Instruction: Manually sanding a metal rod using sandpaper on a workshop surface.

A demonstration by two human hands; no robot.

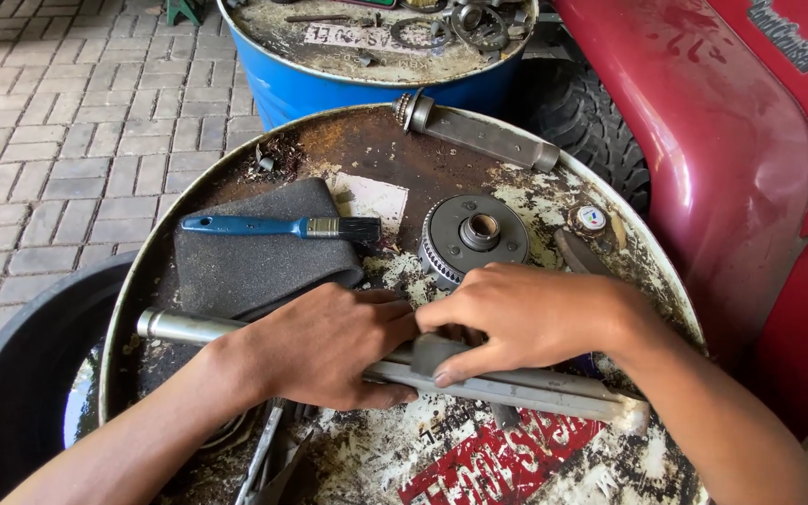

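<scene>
A long grey metal shaft [535, 391] lies across the rusty drum top [367, 154]. My left hand [324, 344] is wrapped over the shaft's middle. My right hand [526, 313] presses down on a small grey metal piece [430, 353] sitting on the shaft, thumb along its lower edge. Just beyond my hands rests a round toothed gear hub [472, 236]. A blue-handled paintbrush [278, 226] lies on a dark grey foam pad [250, 257] to the left.
A second metal shaft [479, 131] lies at the drum's far rim. Behind stands a blue drum [329, 86] with loose parts on top. A red vehicle body [750, 140] and tyre [591, 122] sit right; a black tub [21, 374] sits left on brick paving.
</scene>
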